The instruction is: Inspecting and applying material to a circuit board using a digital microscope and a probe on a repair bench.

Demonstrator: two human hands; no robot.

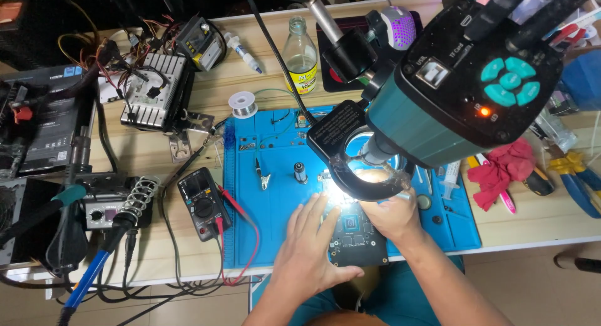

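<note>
A dark circuit board (357, 235) lies on the blue work mat (269, 201) under the ring light (350, 169) of a teal microscope (457, 88). My left hand (310, 248) rests flat on the mat with fingers spread, touching the board's left edge. My right hand (391, 213) sits over the board's upper right corner, just below the ring light. Its fingers are curled, and whether they pinch a tool is hidden by the glare and the lens.
A black multimeter (203, 201) with red leads lies left of the mat. A soldering iron in its stand (134, 204) sits further left. A solder spool (243, 104), a glass bottle (300, 54), a red cloth (504, 169) and pliers (579, 179) surround the mat.
</note>
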